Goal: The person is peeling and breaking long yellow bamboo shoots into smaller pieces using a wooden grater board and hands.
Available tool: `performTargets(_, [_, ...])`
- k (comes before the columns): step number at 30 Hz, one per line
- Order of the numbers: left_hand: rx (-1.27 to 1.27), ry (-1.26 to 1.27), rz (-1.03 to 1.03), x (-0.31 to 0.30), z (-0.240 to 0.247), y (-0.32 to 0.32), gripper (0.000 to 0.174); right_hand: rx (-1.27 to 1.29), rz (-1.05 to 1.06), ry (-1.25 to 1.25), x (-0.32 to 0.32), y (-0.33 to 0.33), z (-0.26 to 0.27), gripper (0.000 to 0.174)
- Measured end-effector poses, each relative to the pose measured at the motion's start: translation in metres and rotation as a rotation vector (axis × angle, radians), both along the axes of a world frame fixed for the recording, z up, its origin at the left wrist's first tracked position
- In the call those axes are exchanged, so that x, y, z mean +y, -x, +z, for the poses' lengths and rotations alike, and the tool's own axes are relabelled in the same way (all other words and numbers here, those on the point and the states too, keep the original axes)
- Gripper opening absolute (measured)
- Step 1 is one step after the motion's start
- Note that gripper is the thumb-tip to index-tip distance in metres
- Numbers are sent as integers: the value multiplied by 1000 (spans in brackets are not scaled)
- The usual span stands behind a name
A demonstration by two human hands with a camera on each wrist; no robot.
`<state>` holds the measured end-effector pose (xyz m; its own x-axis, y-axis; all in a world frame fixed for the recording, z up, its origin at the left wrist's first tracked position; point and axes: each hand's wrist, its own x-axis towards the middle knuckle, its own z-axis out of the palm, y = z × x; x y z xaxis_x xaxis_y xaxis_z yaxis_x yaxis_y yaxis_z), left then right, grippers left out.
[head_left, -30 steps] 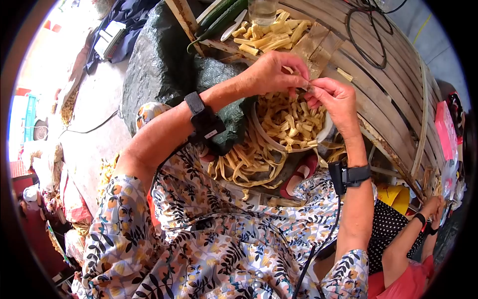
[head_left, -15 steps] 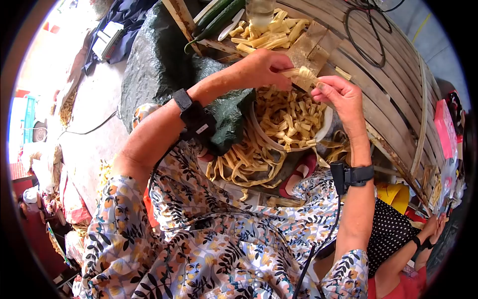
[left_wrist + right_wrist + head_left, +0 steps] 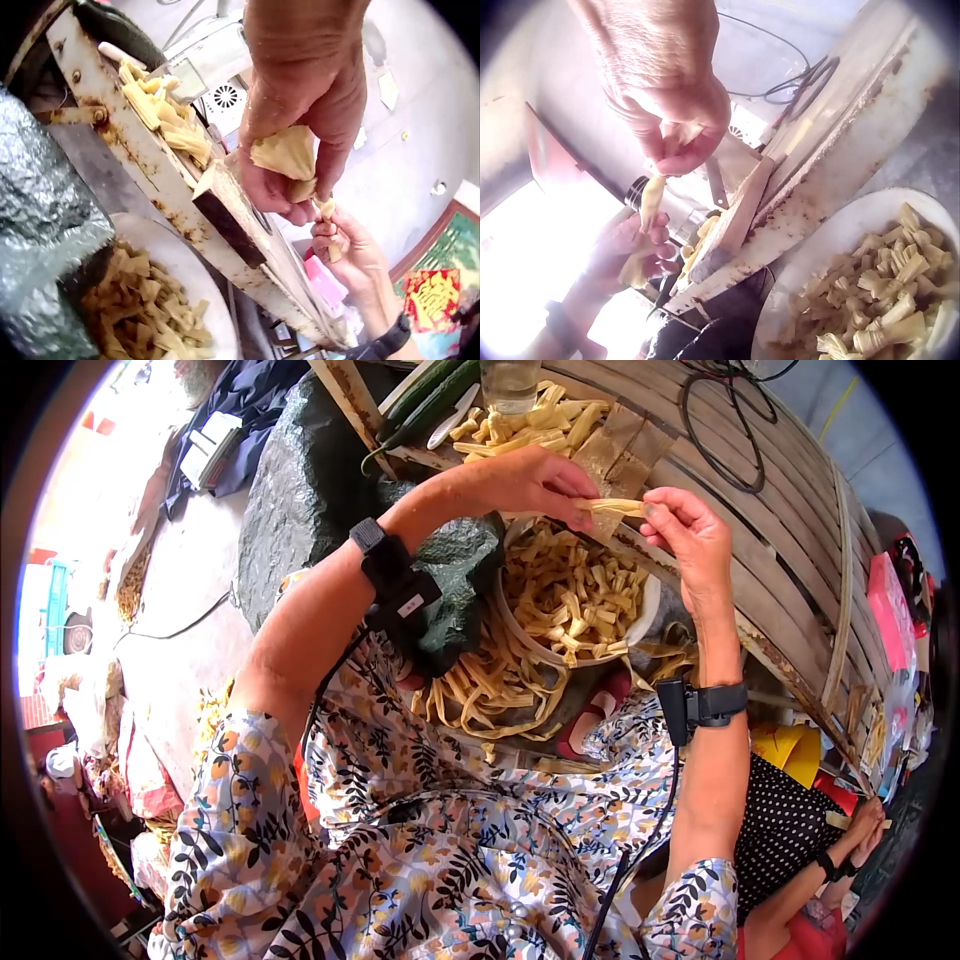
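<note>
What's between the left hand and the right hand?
A pale yellow strip, held by the left hand and right hand; the head view shows it.

The strip [image 3: 615,507] was pale yellow, the pieces [image 3: 575,605] a deeper straw yellow, and the basin [image 3: 652,608] white, while the plastic sheet [image 3: 285,515] was dark green with silvery highlights and the cucumbers [image 3: 430,402] plain dark green. Black leaves with orange and yellow blooms patterned the greyish-white clothing [image 3: 450,870], and white dots covered a black garment [image 3: 780,825]. The metal frame [image 3: 154,176] was off-white mottled with rust brown, the bucket [image 3: 788,752] bright yellow, the shoe [image 3: 618,685] dark red, and the square [image 3: 433,300] red with gold.
</note>
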<state>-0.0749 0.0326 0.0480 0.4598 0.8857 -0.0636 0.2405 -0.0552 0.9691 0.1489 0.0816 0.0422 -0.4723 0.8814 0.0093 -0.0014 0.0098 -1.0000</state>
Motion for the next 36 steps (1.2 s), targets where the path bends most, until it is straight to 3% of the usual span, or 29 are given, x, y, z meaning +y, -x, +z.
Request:
performTargets(2, [-151, 144, -14, 3, 1, 1, 25, 18, -30, -32, 5, -6, 5, 14])
performTargets(8, [-125, -69, 71, 8, -13, -2, 28, 103, 20, -163, 10, -13, 5, 11])
performTargets(13, [-201, -96, 174, 11, -15, -5, 25, 87, -17, -274, 11, -11, -3, 14])
performTargets(15, [-192, -135, 197, 11, -14, -7, 22, 39, -36, -220, 10, -9, -3, 16])
performTargets(18, [-285, 8, 234, 15, -9, -10, 19, 34, -83, -173, 15, -6, 0, 17])
performTargets(26, [-167, -199, 358, 57, -8, -3, 15, 140, -208, -74, 38, 10, -5, 16])
performTargets(36, [-169, -230, 413, 81, -23, 11, 16, 178, -287, -49, 55, 29, -20, 16])
